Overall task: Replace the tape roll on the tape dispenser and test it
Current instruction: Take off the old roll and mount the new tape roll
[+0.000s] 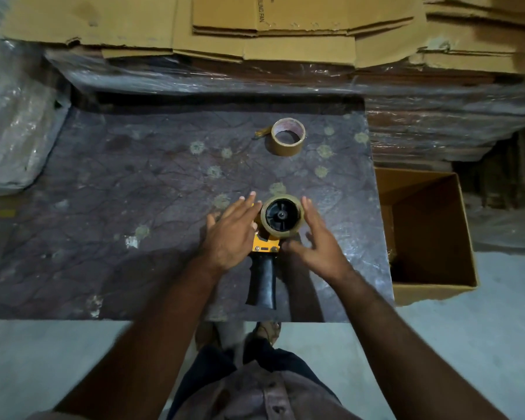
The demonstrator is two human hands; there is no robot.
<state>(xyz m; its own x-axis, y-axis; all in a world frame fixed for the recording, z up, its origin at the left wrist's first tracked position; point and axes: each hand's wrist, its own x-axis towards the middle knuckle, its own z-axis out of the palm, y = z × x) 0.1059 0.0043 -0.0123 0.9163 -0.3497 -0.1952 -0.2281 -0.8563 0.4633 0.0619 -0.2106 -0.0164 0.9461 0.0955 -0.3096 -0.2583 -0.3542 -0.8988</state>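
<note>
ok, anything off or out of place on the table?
Minor only: the spare tape roll has a crumpled loose tail sticking out at its left. The tape dispenser lies flat between both open hands, left hand and right hand.

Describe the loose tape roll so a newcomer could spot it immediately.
Start at the dark patterned table. Toward its far edge, beyond the yellow dispenser between the hands, a brown tape roll lies flat by itself. Unlike the roll on the dispenser, its core is empty and nothing touches it.
</note>
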